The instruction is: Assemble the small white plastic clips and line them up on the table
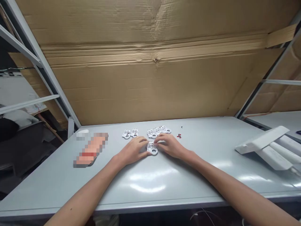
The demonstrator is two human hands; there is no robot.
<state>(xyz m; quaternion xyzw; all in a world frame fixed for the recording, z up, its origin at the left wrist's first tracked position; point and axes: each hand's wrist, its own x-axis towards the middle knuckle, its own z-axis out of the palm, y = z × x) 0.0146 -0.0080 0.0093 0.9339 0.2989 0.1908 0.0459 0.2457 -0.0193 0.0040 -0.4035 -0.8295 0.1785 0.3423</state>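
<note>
Left: our left hand (133, 151) closed on the white plastic part (151, 147)
Right: our right hand (170, 146) closed on it too
Part: between our hands
Beyond the part: matching parts (151, 134), red bits (179, 136)

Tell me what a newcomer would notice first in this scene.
A huge cardboard sheet fills the view behind the grey table. At the table's middle, the left hand and right hand meet at a white part. Just beyond them lie more white parts in a loose row, with small red pieces to their right.
</note>
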